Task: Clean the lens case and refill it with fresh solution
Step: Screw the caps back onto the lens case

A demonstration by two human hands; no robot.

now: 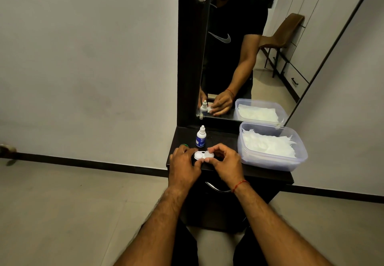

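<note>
- Your left hand (184, 162) pinches the white lens case (202, 155) at its left end.
- Your right hand (225, 159) pinches its right well.
- The solution bottle (201, 138) stands just beyond.

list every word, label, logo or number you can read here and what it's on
No text can be read.
Solution bottle: blue label with white print, too small and blurred to read.
Shirt in the mirror: a swoosh logo, a sign only, no letters.
Lens case, held by the left hand and right hand: no marking visible.
Plastic tub of white tissues: no label visible.
</note>
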